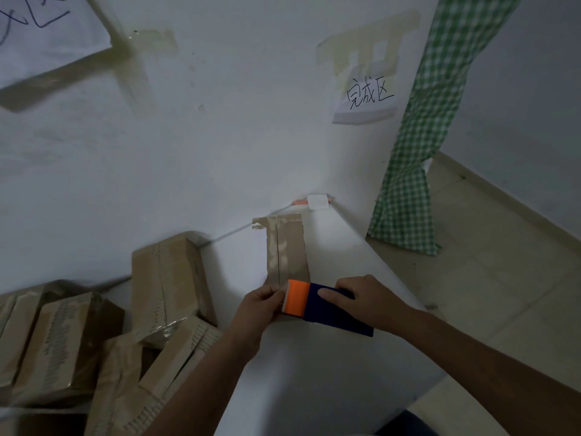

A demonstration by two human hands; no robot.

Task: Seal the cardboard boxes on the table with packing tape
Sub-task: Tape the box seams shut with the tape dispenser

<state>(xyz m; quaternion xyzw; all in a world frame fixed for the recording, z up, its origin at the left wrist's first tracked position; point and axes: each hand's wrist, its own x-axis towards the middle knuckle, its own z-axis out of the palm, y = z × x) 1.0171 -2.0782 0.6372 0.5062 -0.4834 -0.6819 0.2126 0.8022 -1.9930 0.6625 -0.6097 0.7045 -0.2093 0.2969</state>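
Note:
A narrow cardboard box [287, 250] lies on the white table [314, 372], its centre seam running away from me and covered with glossy tape. At its near end sits a tape dispenser [323, 305] with an orange cutter head and a dark blue body. My right hand [367, 302] grips the blue body from the right, index finger laid along its top. My left hand [262, 305] holds the box's near end and pinches at the orange toothed edge. The box's near end is hidden behind both hands.
Several cardboard boxes [169, 284] lie piled on the table's left side. A white wall with a taped paper sign [366, 99] stands behind. A small white block [317, 202] sits at the table's far corner. Green checked cloth [418, 152] hangs at right above tiled floor.

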